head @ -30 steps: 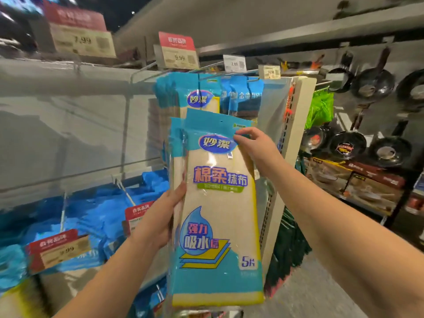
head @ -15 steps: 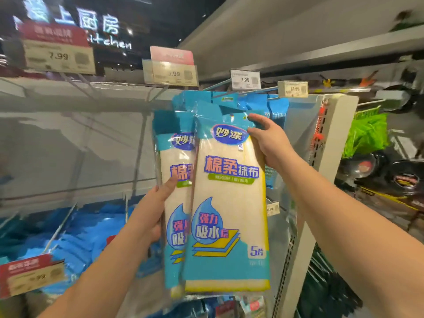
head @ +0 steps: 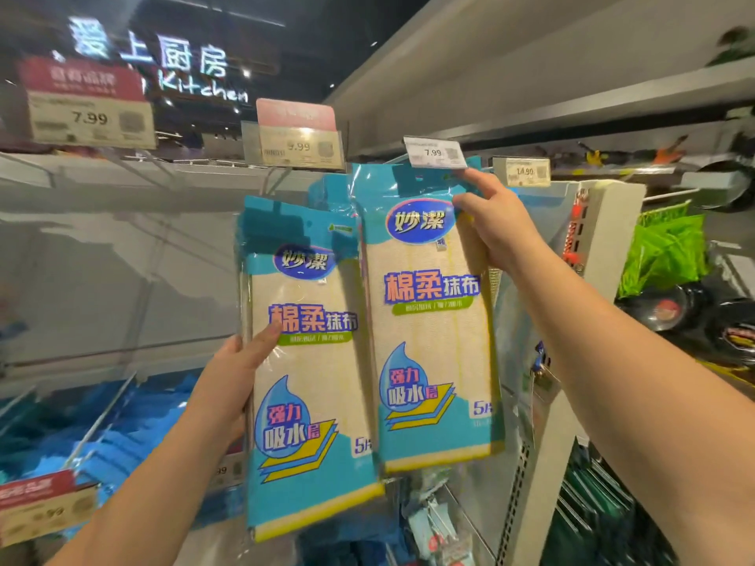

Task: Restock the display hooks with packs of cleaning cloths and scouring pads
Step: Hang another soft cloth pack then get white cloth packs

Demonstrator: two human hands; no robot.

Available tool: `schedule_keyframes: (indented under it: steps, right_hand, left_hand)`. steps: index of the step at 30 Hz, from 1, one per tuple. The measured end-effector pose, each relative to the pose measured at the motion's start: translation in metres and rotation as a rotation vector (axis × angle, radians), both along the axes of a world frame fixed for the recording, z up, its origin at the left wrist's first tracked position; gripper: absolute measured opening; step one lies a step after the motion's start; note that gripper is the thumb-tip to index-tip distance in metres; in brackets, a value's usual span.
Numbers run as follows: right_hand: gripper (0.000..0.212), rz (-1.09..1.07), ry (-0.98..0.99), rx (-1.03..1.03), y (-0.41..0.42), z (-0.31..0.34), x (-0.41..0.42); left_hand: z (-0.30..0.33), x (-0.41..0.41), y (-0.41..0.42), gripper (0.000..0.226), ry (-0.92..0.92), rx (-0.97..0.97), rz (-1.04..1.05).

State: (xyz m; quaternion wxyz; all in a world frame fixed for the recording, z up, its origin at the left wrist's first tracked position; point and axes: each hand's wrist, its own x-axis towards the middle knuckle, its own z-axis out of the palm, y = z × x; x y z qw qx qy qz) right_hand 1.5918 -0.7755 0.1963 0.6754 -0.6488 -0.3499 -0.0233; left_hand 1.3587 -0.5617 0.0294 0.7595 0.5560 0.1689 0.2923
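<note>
Both packs sit higher now than half a second back; right pack [head: 429, 320] has gone up to the hook level and split off from the left pack [head: 306, 361], which was tucked behind it before. View has tilted up too, more of the lit sign [head: 155, 55] shows.

Right hand [head: 496, 226] grips the right pack at its upper right edge: thumb on the front by the logo, forefinger stretched up toward the 7.99 tag [head: 434, 151]. Other fingers are behind the pack, can't see them. Pack top, with its hang hole, is just under that tag and overlaps it slightly. Can't tell if the hole is on the hook.

Left hand [head: 237, 377] holds the left pack at its left edge, mid height: thumb across the front on the print, fingers hidden behind. This pack hangs lower and nearer, right edge overlapped by the right pack. Looks like more than one pack stacked in that hand, not sure.

More blue packs hang behind both, near the top. Left: 9.99 tag [head: 292, 147] and another 7.99 tag [head: 92, 118] along the rail. Right: 14.90 tag [head: 524, 171], white upright [head: 588, 279], green bags [head: 666, 251], dark pans [head: 670, 308] further off. Low left: blue stock [head: 102, 426] on pegs, red tag [head: 41, 500].
</note>
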Motion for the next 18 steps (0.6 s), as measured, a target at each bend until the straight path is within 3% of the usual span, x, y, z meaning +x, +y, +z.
schedule_keyframes:
  steps: [4,18]
  right_hand:
    - [0.034,-0.002,-0.018,-0.061,0.004,0.005,0.001]
    - [0.053,-0.16,-0.188,-0.226,0.03,-0.002,0.026]
  left_hand:
    - [0.004,-0.006,-0.002,0.045,-0.01,0.02,0.044]
    - [0.012,-0.034,0.005,0.041,-0.022,0.071,0.155]
